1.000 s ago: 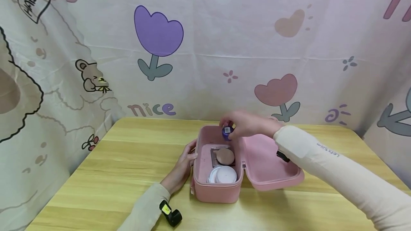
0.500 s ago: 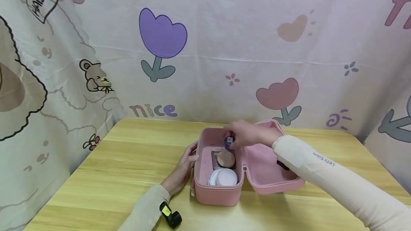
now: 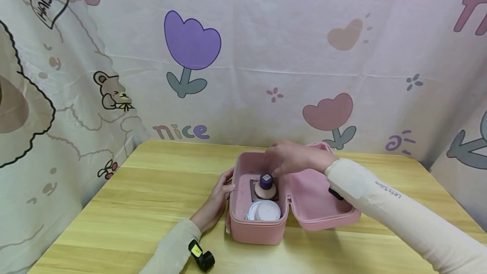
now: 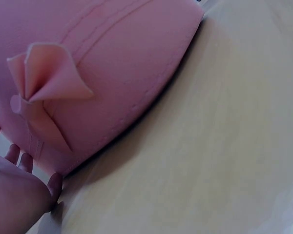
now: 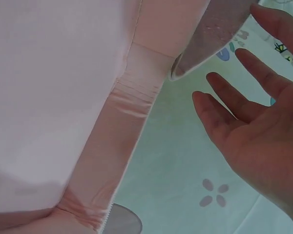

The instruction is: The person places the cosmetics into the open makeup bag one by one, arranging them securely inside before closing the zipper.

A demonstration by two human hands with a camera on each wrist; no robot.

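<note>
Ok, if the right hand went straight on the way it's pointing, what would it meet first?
Probably the pink case, at its left wall: the right hand points leftward across the opening. Its height is unclear, so it might pass over the rim.

Head camera: high, back from the counter (image 3: 95, 206), facing forward and down; widest and farthest of the three, takes in the pink case (image 3: 256, 232) and printed backdrop (image 3: 247, 45). Left wrist camera (image 3: 201, 257): low, close to the case's bow-trimmed outer wall (image 4: 132, 78), view tilted, counter filling the right side. Right wrist camera (image 3: 335, 193): close by the open lid (image 3: 313, 187), facing past its rim toward the backdrop. Overlap: head and left wrist share left grip (image 4: 14, 190), case, counter; head and right wrist, lid, right grip (image 5: 266, 122), backdrop.
</note>
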